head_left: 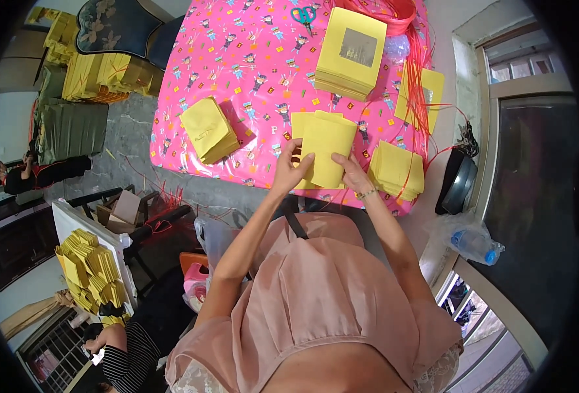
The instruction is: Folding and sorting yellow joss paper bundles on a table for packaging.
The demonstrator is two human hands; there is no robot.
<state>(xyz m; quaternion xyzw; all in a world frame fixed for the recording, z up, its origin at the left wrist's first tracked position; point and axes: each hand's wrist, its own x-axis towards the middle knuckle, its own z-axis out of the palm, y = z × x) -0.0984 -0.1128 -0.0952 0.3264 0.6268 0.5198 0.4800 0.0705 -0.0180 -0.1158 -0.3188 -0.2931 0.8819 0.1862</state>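
My left hand (292,169) grips the left edge of a flat yellow paper envelope (329,147), thumb on top and fingers bent at the side. My right hand (353,173) pinches its lower right edge, the thumb on its face. More yellow paper (300,122) shows beneath it, over the pink table cover; how many pieces lie there I cannot tell. To the right of my right hand stands a stack of yellow paper pieces (397,169). Another stack (209,130) sits farther off to the left. Beyond the envelope is a tall stack of larger yellow pieces with a clear window (348,49).
The patterned pink table cover (256,98) reaches my waist. Teal scissors (304,17) lie at the far side. Red strapping (420,85) trails down the right side over a windowed yellow piece. A plastic bottle (476,245) is at right. Another person (122,357) is at lower left.
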